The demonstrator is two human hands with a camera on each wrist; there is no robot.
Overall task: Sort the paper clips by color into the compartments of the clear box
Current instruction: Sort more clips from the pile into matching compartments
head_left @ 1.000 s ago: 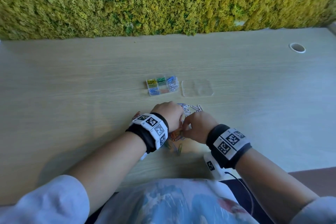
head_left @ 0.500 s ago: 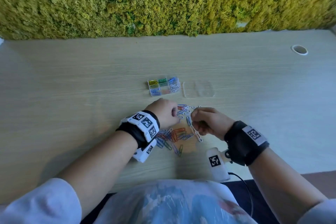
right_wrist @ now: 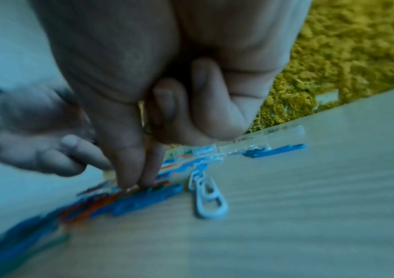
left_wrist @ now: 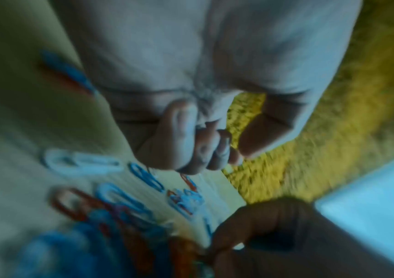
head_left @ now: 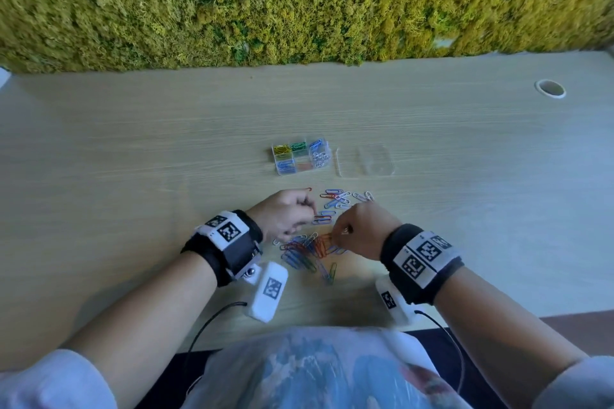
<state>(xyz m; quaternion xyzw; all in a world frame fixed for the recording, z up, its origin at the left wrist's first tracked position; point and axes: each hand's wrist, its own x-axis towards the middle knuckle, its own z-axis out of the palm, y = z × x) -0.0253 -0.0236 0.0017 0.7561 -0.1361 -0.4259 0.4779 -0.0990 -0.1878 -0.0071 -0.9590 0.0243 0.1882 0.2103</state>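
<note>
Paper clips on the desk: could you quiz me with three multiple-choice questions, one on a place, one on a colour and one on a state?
1. Where do the loose clips lie?
A. In the lid
B. Between the left hand and right hand
C. By the moss wall

2. What colour are the clips in the far-left compartment of the clear box?
A. Yellow
B. Red
C. White

3. What state is the box in?
A. Shut
B. Tipped over
C. Open

Answers:
1. B: the pile sits on the desk between both hands.
2. A: yellow clips fill that corner.
3. C: the lid lies on the desk to the box's right.
</note>
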